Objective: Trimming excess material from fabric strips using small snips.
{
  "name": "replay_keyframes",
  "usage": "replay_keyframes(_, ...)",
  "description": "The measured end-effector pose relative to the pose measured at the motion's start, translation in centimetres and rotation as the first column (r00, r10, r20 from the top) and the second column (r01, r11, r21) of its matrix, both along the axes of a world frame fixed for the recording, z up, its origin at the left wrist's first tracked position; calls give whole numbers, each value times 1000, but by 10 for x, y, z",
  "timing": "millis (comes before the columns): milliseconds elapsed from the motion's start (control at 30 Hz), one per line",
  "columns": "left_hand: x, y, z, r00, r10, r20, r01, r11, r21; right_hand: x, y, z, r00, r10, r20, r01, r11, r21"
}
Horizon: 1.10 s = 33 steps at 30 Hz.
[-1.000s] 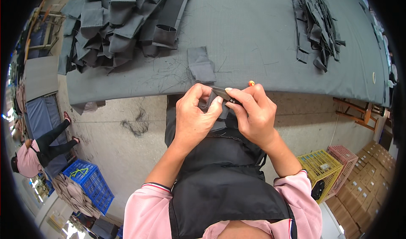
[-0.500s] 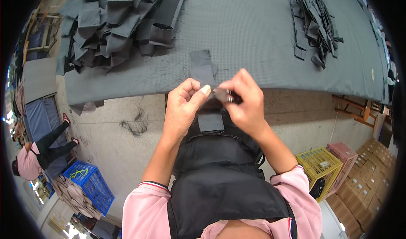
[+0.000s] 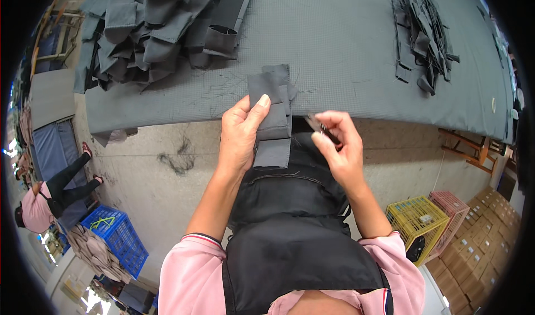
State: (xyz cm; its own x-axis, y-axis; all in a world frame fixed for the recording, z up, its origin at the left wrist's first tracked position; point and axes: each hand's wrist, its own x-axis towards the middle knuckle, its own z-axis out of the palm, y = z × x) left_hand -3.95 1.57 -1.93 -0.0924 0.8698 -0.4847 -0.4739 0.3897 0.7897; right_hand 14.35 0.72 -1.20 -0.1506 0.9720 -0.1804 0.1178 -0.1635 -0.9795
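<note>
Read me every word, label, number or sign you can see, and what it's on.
No text is readable.
Cardboard boxes: pale labels, too small to read.
Yellow crate: pale patch, too small to tell if printed.
Grey fabric strip, snips, black apron: no lettering visible.

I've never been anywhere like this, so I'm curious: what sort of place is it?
It looks like a sewing or garment workshop. A heap of gray fabric pieces lies on the cloth-covered table, dark loose thread litters the floor, and the right hand holds what look like small thread snips.
</note>
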Motion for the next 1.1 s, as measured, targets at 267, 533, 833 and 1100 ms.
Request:
replay_keyframes(267,-5,1,3,999,-5,36,5,1000,-4,-2,5,-4,976,145,-161,-152,988,-36)
replay_keyframes(533,-5,0,9,978,-16,209,29,998,-56,-10,3,-14,977,173,-125,-153,976,153)
replay_keyframes(833,-5,-2,4,977,-15,215,30,997,-65,-16,4,-5,996,80,39,-88,939,333)
replay_keyframes(1100,9,-6,19,988,63,-138,-57,997,49,-5,-1,14,993,40,114,-79,931,356)
